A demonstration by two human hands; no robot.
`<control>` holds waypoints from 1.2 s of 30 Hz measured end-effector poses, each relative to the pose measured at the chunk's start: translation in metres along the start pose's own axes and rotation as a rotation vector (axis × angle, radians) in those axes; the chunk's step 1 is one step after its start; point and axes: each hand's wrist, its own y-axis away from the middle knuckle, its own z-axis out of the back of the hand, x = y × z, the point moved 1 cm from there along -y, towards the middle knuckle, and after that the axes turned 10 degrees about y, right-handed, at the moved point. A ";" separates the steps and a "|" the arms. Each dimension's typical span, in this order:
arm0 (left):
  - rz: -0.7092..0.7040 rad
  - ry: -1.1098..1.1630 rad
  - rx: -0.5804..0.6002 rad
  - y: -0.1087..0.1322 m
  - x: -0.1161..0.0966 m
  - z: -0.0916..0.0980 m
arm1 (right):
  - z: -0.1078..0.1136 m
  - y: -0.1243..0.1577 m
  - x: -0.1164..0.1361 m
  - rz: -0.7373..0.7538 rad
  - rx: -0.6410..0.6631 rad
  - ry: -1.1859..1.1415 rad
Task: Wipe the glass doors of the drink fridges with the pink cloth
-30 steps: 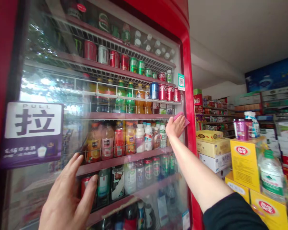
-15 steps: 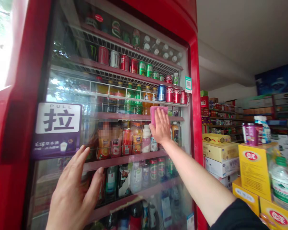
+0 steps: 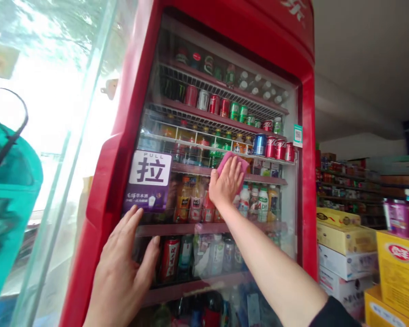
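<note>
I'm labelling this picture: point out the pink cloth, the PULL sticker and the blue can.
Pink cloth (image 3: pixel 225 160), head view: upper-left part.
PULL sticker (image 3: pixel 148 181), head view: its centre.
Blue can (image 3: pixel 259 145), head view: its front.

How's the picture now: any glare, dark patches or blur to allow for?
Head view: daylight blown out at left; head view: reflections haze the glass cooler door, lower bottles dim; head view: store shelves at right look soft, while the pink cloth and right hand read clearly.
</note>
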 end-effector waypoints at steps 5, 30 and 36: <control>0.015 -0.004 -0.015 0.000 0.009 0.021 | 0.016 0.008 0.083 0.217 0.081 -0.065; 0.114 -0.021 -0.006 0.049 0.030 0.070 | -0.005 0.219 0.160 0.657 0.211 -0.270; 0.117 -0.039 0.053 0.063 0.029 0.055 | -0.011 0.235 0.124 0.825 0.237 -0.278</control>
